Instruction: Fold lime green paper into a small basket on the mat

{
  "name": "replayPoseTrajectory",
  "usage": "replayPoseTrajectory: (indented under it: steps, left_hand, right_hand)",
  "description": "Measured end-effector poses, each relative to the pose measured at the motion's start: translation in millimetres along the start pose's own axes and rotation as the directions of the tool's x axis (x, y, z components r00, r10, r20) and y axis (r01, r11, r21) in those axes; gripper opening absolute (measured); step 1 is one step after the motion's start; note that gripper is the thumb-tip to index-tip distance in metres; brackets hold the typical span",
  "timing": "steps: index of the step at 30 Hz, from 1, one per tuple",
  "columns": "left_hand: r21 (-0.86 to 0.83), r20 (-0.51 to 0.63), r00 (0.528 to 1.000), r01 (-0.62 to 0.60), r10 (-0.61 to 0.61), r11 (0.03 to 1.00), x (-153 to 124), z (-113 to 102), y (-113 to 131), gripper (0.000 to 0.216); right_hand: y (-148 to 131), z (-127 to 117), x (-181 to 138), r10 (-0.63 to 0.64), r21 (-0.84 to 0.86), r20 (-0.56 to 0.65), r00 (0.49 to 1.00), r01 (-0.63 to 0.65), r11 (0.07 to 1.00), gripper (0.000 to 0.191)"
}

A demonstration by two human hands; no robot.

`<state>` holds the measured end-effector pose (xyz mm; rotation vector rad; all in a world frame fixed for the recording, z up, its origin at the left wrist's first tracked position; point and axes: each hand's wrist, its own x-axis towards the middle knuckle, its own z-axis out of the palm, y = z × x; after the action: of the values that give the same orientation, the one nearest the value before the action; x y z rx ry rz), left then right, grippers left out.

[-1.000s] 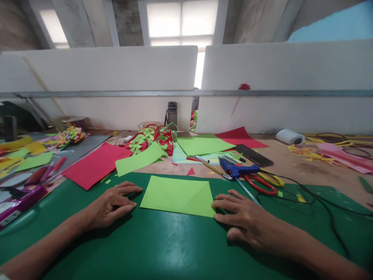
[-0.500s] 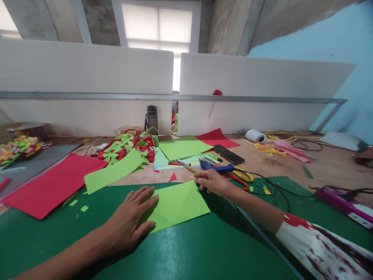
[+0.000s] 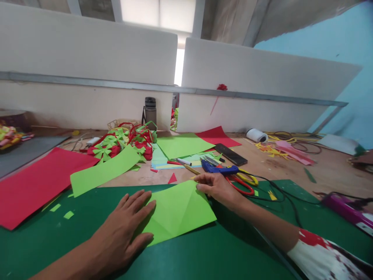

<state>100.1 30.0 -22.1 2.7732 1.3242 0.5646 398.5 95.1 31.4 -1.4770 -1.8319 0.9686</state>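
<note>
Two bare hands work one light-green paper sheet (image 3: 180,210), seen from the head camera, lying creased on the green cutting mat (image 3: 204,256). The left hand (image 3: 122,233) lies flat, fingers spread, on its near-left edge. The right hand (image 3: 220,187), fingers drawn together, touches its far corner beside the blue glue gun (image 3: 218,169); whether it pinches the sheet cannot be told.

Two white partition boards (image 3: 87,46) span the upper half of your view, a grey metal rail (image 3: 116,83) running along them. Daylight pours through the window (image 3: 159,13) at top centre, a blue wall (image 3: 335,42) fills your upper right, a wooden desktop (image 3: 291,171) lies below
</note>
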Motion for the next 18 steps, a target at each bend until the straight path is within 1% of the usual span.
replayPoseTrajectory:
  steps: [4, 6, 9, 12, 15, 18]
  left_hand:
    - [-0.001, 0.054, 0.998, -0.02, 0.02, 1.0, 0.4, 1.7, -6.0, 0.057]
    - [0.002, 0.074, 0.997, -0.034, 0.033, 0.999, 0.3, 2.6, -8.6, 0.058]
    - [0.012, 0.071, 0.997, -0.033, 0.032, 0.999, -0.2, 3.4, -10.0, 0.056]
    - [0.005, 0.058, 0.998, -0.035, 0.034, 0.999, -0.4, 3.4, -9.5, 0.057]
    - [-0.007, 0.05, 0.998, -0.027, 0.027, 1.0, 0.0, 2.8, -7.8, 0.057]
    - [-0.02, 0.027, 1.0, 0.001, 0.0, 1.0, 0.3, 2.6, -6.1, 0.056]
  right_hand:
    - [-3.6, 0.7, -3.4, -0.047, -0.047, -0.02, 0.999, 0.046, 0.998, 0.033]
    - [-6.1, 0.9, -6.5, -0.082, -0.085, -0.04, 0.996, 0.079, 0.993, 0.039]
    - [-9.3, 1.7, -12.7, -0.193, -0.214, -0.068, 0.979, 0.175, 0.961, 0.053]
    - [-11.7, 3.0, -19.5, -0.285, -0.339, -0.067, 0.956, 0.247, 0.908, 0.056]
    - [-14.4, 3.6, -25.6, -0.326, -0.348, -0.068, 0.943, 0.284, 0.893, 0.053]
    - [-16.8, 4.2, -28.4, -0.348, -0.273, -0.095, 0.933, 0.311, 0.91, 0.051]
